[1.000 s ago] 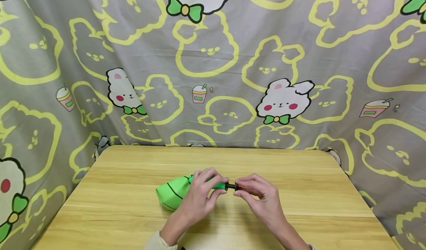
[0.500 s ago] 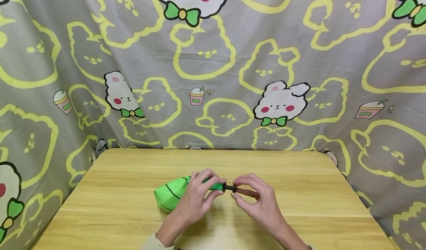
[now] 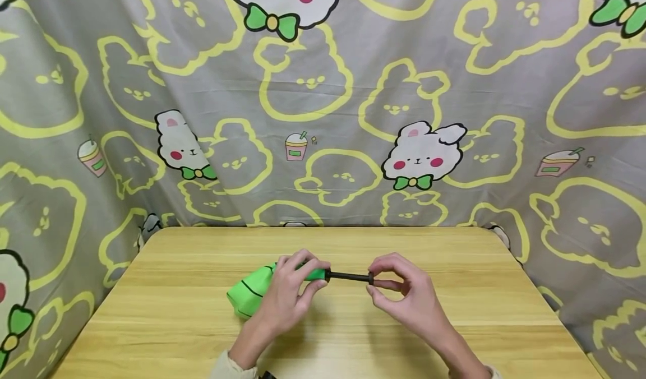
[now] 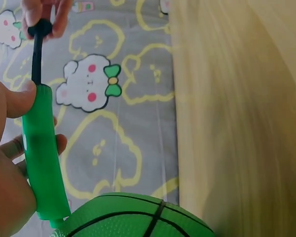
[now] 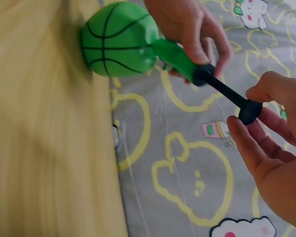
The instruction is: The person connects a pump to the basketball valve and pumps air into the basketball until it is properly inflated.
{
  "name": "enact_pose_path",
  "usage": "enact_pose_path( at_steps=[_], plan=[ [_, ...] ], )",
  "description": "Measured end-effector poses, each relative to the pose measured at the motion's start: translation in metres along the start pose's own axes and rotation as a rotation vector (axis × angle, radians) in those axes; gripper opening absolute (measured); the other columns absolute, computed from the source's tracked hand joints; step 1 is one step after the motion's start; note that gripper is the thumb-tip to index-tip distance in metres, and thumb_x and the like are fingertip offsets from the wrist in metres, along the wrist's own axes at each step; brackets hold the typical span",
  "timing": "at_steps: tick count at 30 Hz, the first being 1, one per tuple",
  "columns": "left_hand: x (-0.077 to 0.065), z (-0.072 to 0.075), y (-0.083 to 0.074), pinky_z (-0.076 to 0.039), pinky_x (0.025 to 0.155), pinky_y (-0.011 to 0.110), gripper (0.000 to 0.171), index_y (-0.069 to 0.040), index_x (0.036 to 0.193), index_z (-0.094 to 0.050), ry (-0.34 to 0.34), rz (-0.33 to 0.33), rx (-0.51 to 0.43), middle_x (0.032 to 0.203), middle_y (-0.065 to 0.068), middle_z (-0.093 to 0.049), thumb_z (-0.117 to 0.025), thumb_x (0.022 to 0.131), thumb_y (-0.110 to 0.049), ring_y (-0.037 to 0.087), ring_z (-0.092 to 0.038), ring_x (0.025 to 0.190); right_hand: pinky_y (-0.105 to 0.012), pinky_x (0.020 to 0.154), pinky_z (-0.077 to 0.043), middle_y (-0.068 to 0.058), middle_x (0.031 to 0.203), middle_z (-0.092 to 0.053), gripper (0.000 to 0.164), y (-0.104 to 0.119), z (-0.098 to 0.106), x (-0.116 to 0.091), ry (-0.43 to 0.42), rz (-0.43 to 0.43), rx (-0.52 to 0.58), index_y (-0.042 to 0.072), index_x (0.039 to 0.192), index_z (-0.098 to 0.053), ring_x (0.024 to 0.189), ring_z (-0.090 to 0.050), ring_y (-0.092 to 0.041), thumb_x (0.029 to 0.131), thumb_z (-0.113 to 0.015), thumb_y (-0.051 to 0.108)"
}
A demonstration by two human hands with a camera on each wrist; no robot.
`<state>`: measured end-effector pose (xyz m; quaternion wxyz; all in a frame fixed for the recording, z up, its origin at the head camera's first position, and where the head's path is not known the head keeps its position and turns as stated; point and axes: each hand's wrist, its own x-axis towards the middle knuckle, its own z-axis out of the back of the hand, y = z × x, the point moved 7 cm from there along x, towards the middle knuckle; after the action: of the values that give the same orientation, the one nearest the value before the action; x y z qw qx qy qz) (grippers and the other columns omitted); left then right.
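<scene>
My left hand (image 3: 292,289) grips the green barrel of a small hand pump (image 4: 42,153), thumb along one side and fingers round the other. From the barrel's end a long stretch of black plunger rod (image 3: 349,277) sticks out to the right. At its tip, the thumb and fingers of my right hand (image 3: 411,292) pinch the round black handle (image 5: 250,112). A small green basketball (image 5: 118,39) with black lines sits at the pump's other end. It looks slack and creased in the head view, where my left hand partly covers it.
Underneath is a light wood-grain table (image 3: 202,345). A grey curtain (image 3: 333,98) printed with yellow outlines and white rabbits hangs behind it and along both sides.
The plunger rod has come much further out of the barrel. My right hand has moved right with the handle, while my left hand, pump barrel and ball have shifted slightly left.
</scene>
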<state>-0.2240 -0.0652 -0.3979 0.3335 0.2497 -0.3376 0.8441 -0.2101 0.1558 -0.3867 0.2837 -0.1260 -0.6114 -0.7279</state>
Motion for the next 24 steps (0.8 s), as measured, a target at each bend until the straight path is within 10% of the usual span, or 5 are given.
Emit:
enact_pose_path(
  at_steps=[24],
  plan=[
    [0.003,0.011,0.003,-0.040,0.083,0.038,0.023,-0.020,0.112,-0.074,-0.053,0.017,0.043,0.102,-0.009,-0.060,-0.078,0.090,-0.019,0.007,-0.060,0.091,-0.040,0.078,-0.059,-0.016,0.113,-0.067,0.028,0.004,0.024,0.005,-0.002,-0.008,0.010,-0.004,0.111,-0.072,0.103,-0.068,-0.021,0.084,-0.078,-0.010]
  ],
)
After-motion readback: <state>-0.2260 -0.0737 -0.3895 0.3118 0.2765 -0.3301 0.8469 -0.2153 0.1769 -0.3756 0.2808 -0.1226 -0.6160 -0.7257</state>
